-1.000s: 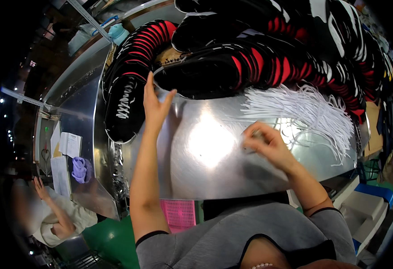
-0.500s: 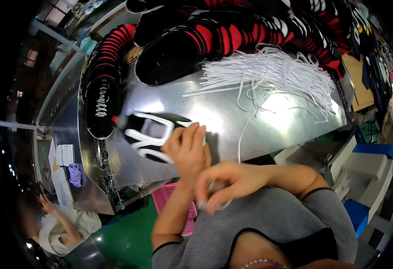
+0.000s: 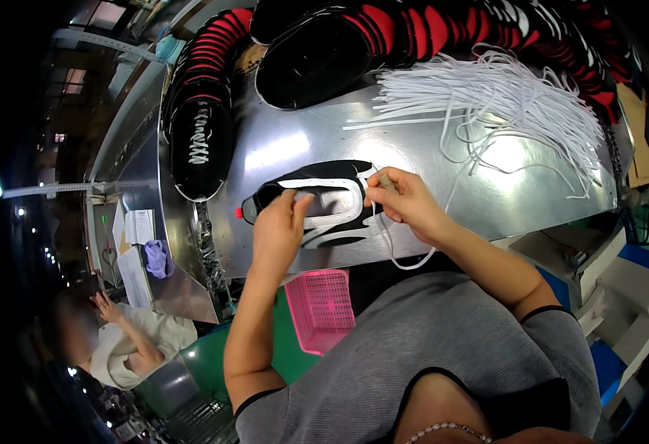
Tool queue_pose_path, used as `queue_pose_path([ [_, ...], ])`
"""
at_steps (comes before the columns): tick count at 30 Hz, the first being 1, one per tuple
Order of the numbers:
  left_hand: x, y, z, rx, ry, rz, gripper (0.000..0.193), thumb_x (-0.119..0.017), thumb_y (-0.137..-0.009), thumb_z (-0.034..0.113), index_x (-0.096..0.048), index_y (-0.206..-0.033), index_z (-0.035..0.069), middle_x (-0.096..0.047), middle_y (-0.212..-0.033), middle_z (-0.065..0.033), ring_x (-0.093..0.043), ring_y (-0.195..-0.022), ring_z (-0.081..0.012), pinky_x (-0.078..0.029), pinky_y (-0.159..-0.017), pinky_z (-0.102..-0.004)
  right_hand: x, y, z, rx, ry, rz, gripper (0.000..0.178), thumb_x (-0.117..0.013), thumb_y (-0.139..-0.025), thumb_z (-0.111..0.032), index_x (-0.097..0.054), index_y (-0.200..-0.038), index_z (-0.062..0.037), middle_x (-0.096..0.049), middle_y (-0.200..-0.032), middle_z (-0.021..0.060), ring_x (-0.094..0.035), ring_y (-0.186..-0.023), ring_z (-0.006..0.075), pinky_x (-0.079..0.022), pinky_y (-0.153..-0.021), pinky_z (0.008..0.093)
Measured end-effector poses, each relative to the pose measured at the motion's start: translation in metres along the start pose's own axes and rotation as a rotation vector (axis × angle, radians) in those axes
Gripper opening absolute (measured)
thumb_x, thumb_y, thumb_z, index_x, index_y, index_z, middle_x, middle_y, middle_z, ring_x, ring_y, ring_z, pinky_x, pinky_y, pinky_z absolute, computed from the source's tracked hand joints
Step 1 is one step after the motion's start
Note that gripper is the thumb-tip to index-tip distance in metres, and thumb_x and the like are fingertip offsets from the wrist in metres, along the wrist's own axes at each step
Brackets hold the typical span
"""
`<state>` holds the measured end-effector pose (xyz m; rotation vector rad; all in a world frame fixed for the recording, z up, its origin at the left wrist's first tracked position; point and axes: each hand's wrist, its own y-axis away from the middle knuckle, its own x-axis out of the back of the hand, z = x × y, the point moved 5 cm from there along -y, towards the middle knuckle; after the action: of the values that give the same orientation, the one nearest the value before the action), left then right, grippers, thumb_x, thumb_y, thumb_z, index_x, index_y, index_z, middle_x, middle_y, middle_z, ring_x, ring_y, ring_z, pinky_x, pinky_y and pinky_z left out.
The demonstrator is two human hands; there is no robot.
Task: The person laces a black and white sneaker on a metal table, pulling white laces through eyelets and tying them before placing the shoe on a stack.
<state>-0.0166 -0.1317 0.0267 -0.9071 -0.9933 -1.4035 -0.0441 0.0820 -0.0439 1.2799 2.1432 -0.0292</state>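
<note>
A black and white shoe upper [image 3: 317, 180] lies on the metal table in front of me, its opening edged in white and a red tip at its left end. My left hand [image 3: 276, 226] grips the near left part of the upper, thumb and fingers around its edge. At the upper's right end, my right hand [image 3: 406, 201] pinches a small tan handle [image 3: 387, 182], whose working end I cannot make out. A white shoelace [image 3: 402, 265] loops below the right hand, beside the upper. Where the lace meets the upper is partly hidden by the fingers.
A heap of white shoelaces [image 3: 487, 96] lies at the back right. Rows of nested black and red uppers [image 3: 413, 33] line the far side, with another row [image 3: 201, 148] on the left. A pink basket [image 3: 320, 311] is below the table edge. A person [image 3: 136, 340] sits at lower left.
My left hand has shifted from the upper's right part to its left part. My right hand has moved forward from near my body to the upper's right end. The view has shifted.
</note>
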Motion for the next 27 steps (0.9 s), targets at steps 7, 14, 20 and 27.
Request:
queue_pose_path([
  [7,-0.068,-0.004,0.002,0.638,1.324,-0.658,0.073,-0.044,-0.098,0.063,-0.057,-0.125,-0.003,-0.064,-0.116,-0.0118,-0.059,-0.112,-0.0206,-0.047,-0.102,-0.031,0.0,-0.014,0.002,0.086,0.315,0.142,0.026,-0.069,-0.089,-0.013,-0.059,-0.111,-0.003,-0.07,-0.084,0.0024,-0.059,-0.073,0.0064,-0.045,-0.07,0.0208],
  [14,-0.065,0.006,0.038,0.483,1.359,-0.281,0.05,-0.055,-0.101,0.036,-0.055,-0.128,-0.006,-0.062,-0.124,-0.0149,-0.059,-0.116,-0.0228,-0.041,-0.108,-0.0349,-0.007,-0.001,-0.02,0.24,0.257,0.1,0.032,-0.069,-0.088,-0.006,-0.05,-0.114,-0.0015,-0.069,-0.085,0.0055,-0.063,-0.08,0.0085,-0.048,-0.075,0.0226],
  [20,-0.063,0.013,0.048,0.268,1.535,-0.111,0.031,-0.06,-0.099,0.025,-0.065,-0.116,0.0,-0.068,-0.11,-0.009,-0.063,-0.104,-0.0163,-0.049,-0.095,-0.0291,-0.016,0.007,-0.024,0.23,0.457,0.163,0.033,-0.07,-0.088,-0.002,-0.047,-0.113,-0.0021,-0.069,-0.087,0.0071,-0.065,-0.082,0.0103,-0.05,-0.075,0.0226],
  [27,-0.059,0.023,0.066,0.228,1.448,0.134,0.021,-0.065,-0.095,0.014,-0.068,-0.111,0.0,-0.07,-0.104,-0.0076,-0.066,-0.094,-0.0137,-0.051,-0.085,-0.026,-0.016,0.024,-0.034,0.267,0.611,0.185,0.033,-0.072,-0.087,-0.004,-0.047,-0.109,-0.0014,-0.069,-0.081,0.0076,-0.065,-0.079,0.0097,-0.051,-0.073,0.0238],
])
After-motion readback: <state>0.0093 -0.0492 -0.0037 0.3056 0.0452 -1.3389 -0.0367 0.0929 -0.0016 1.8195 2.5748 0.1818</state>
